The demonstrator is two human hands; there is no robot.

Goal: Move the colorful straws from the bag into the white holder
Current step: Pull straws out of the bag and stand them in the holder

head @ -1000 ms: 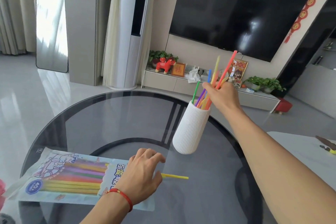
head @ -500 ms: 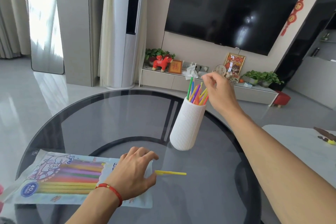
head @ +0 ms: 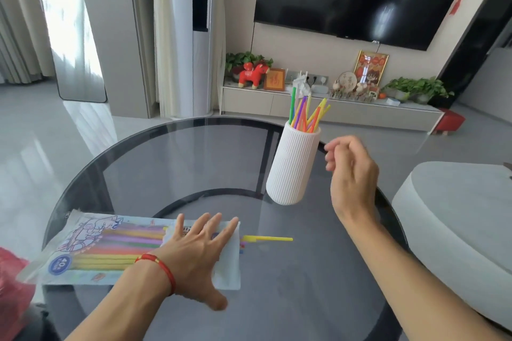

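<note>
- The left hand [head: 194, 252] lies flat with fingers spread on the open end of the bag [head: 91, 249], gripping nothing, just pinning it to the glass table [head: 171, 163].
- The right hand [head: 352, 171] hangs empty beside the white holder [head: 293, 163], fingers loosely curled, a little blurred.
- A bunch of straws [head: 306, 113] stands in the holder at the far side; many lie inside the bag.
- One yellow straw [head: 268, 239] pokes out of the bag's right mouth. I'd pinch that one next, near its free end.
- Keep the bag pressed down so only the straw slides.
</note>
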